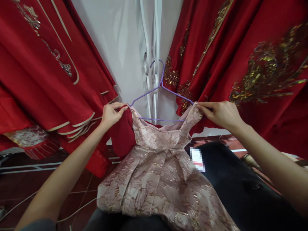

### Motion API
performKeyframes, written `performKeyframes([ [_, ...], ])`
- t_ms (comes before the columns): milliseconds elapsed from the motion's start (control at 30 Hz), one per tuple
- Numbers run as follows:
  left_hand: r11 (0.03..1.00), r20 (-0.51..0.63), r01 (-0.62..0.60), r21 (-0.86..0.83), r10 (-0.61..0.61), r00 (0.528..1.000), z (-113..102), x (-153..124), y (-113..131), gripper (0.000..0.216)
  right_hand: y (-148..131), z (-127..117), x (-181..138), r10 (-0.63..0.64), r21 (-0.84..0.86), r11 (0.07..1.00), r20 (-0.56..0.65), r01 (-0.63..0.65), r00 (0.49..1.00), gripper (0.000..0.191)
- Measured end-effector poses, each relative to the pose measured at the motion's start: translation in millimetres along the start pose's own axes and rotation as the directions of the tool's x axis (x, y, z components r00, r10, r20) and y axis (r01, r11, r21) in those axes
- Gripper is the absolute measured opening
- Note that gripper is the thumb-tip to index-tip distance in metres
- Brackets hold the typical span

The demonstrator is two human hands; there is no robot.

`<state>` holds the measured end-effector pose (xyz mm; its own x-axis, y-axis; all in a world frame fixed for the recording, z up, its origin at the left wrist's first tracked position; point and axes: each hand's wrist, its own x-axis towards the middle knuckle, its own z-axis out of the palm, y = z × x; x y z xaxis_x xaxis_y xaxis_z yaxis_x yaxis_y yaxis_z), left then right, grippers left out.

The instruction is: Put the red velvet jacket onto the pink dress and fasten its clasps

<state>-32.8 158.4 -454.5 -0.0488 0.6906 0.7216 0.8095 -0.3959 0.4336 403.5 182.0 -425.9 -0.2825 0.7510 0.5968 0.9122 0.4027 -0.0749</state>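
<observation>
Pink dress (158, 173), on purple hanger (161, 82), shoulders (194, 115) pinched — left hand (111, 114), right hand (222, 114)

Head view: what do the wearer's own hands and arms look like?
Left hand and right hand are bare: no gloves or wristwear visible. Forearms uncovered. A dark grey sleeve edge shows at bottom left; none in view on the right.
</observation>
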Motion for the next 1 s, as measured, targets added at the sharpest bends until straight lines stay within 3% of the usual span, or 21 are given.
performKeyframes([
  [167,0.99,-0.147,0.027,-0.136,-0.047,0.988,10,-5,-8,0.025,1,0,-1,0.056,-0.125,0.99,-0.037,-0.06,0.998,0.038],
  [267,0.966,-0.218,0.142,-0.215,-0.189,0.958,11,-8,-18,0.028,8,0,-6,0.082,-0.129,0.987,-0.073,-0.091,0.994,0.036],
  [400,0.939,-0.227,0.297,-0.171,-0.331,0.916,-2,-17,-24,0.028,18,3,-28,0.136,-0.031,0.99,-0.055,-0.138,0.989,0.033],
  [533,0.909,-0.122,0.404,-0.107,-0.415,0.902,-22,-30,-15,0.03,22,3,-63,0.25,0.049,0.965,0.136,-0.259,0.958,0.03],
  [667,0.923,0.027,0.386,-0.006,-0.385,0.922,-31,-44,2,0.031,25,-11,-96,0.214,0.124,0.954,0.363,-0.275,0.907,0.035],
  [867,0.963,0.177,0.203,0.177,-0.234,0.956,-40,-71,23,0.032,14,-50,-117,0.214,0.214,0.931,0.334,-0.295,0.918,0.036],
  [933,0.964,0.319,0.088,0.252,-0.168,0.933,-44,-83,34,0.029,6,-56,-118,0.233,0.19,0.934,0.313,-0.302,0.921,0.037],
  [1000,0.955,0.472,-0.039,0.294,-0.109,0.875,-45,-96,48,0.025,-1,-59,-117,0.236,0.179,0.938,0.291,-0.295,0.927,0.039],
])
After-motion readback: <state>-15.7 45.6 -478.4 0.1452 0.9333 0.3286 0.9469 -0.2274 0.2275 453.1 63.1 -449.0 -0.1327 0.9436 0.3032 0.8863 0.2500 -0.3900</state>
